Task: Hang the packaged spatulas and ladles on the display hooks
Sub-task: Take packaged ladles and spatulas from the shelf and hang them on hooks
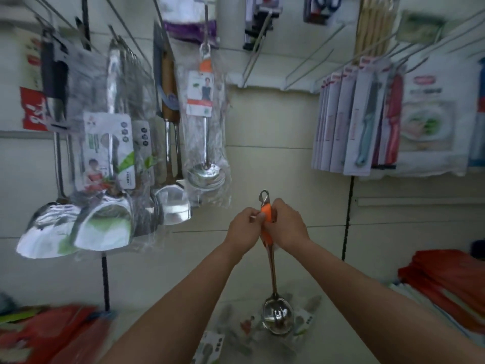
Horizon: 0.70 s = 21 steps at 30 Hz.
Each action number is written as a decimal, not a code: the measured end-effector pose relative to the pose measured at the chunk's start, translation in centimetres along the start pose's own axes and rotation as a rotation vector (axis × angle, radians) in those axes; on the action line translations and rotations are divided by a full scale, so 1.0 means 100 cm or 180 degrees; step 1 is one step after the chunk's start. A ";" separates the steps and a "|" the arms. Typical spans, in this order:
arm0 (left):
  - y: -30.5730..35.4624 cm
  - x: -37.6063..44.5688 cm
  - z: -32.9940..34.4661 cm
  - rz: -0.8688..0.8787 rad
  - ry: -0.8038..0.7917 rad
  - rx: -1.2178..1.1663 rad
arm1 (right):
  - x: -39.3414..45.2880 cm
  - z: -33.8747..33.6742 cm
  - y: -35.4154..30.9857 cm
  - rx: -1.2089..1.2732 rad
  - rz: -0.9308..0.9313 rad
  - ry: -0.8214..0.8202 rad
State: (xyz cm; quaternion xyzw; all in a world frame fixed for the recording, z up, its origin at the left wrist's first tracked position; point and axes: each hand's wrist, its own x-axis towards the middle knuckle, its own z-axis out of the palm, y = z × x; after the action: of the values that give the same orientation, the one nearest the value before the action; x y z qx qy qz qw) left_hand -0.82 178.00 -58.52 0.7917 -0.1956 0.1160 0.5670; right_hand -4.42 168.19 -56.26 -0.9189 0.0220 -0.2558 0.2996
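While both hands (265, 227) clamp ladle (274, 285), pale wall (270, 119) carries hooks (301, 72), hung utensils (110, 164).

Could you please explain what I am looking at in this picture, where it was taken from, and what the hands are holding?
There is no machine here: a person wears a camera on the head, looking forward and down at their own bare arms. Both the left hand and the right hand grip the orange handle of a metal ladle, which hangs bowl down. On the wall to the left, packaged spatulas and a bagged ladle hang on wire hooks. To the right hang carded knives. The empty hooks sit between them. Blurred packages lie on the shelf below.
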 end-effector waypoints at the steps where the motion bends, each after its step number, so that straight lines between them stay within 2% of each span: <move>1: 0.007 -0.003 0.000 -0.0004 -0.0043 -0.0009 | -0.001 -0.006 -0.004 0.0043 0.0042 0.0022; 7: 0.063 -0.011 -0.008 0.0132 -0.0084 -0.0100 | -0.004 -0.049 -0.028 0.0131 -0.0121 0.0240; 16: 0.130 0.013 -0.079 0.0618 0.0388 -0.0276 | 0.023 -0.095 -0.103 0.0355 -0.0878 0.0394; 21: 0.154 0.028 -0.122 0.0745 0.0664 -0.0123 | 0.044 -0.100 -0.152 0.0433 -0.1066 0.0355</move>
State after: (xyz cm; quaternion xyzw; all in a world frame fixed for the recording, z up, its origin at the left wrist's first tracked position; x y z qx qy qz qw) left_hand -4.61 184.68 -40.26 0.7360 -0.2288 0.2591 0.5820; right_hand -7.20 174.36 -38.84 -0.8718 -0.1321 -0.3534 0.3125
